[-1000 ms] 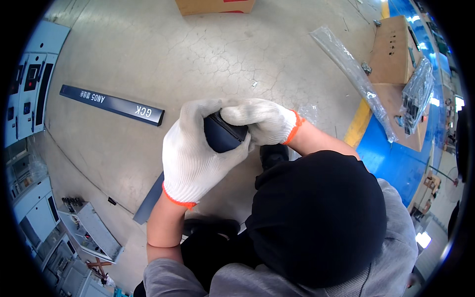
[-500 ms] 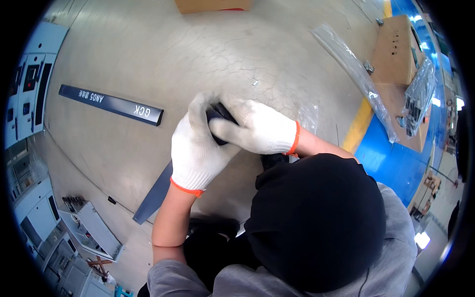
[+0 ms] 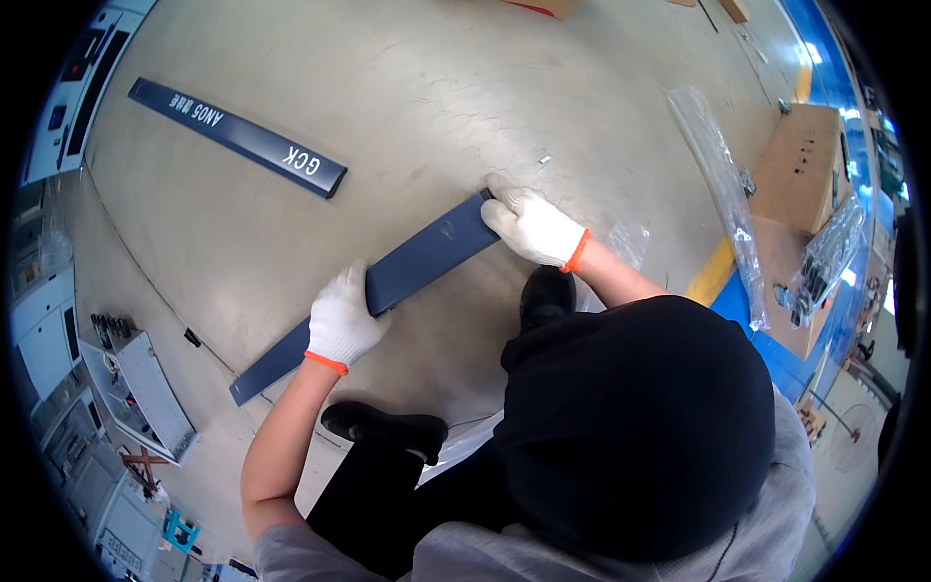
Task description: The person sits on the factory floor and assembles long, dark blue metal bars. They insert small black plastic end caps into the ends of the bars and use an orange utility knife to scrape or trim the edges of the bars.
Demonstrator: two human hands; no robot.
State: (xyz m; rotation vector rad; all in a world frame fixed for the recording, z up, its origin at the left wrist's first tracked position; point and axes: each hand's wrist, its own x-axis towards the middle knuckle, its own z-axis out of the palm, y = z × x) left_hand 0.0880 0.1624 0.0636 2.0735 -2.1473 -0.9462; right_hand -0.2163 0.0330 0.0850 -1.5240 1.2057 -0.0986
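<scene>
A long, flat dark-blue panel (image 3: 427, 258) slants in front of me, from lower left to upper right. My gloved left hand (image 3: 343, 318) grips it around its middle. At its upper right end, which has a black edge, my gloved right hand (image 3: 532, 227) has its fingers closed on the corner; the fingertips are partly hidden. Both gloves are white knit with orange cuffs. A similar dark-blue panel (image 3: 238, 138) with white lettering lies on the floor farther off to the left.
Clear plastic wrapping (image 3: 720, 199) lies on the right beside a cardboard box (image 3: 797, 167) and bagged parts (image 3: 824, 262). White cabinets (image 3: 48, 330) line the left side. An opened grey-white case (image 3: 145, 393) stands at lower left. My black shoes (image 3: 383, 423) are close below the panel.
My hands were close together at the panel's end; now they are apart along it. The panel has swung so its broad face shows. The whole view has shifted.
</scene>
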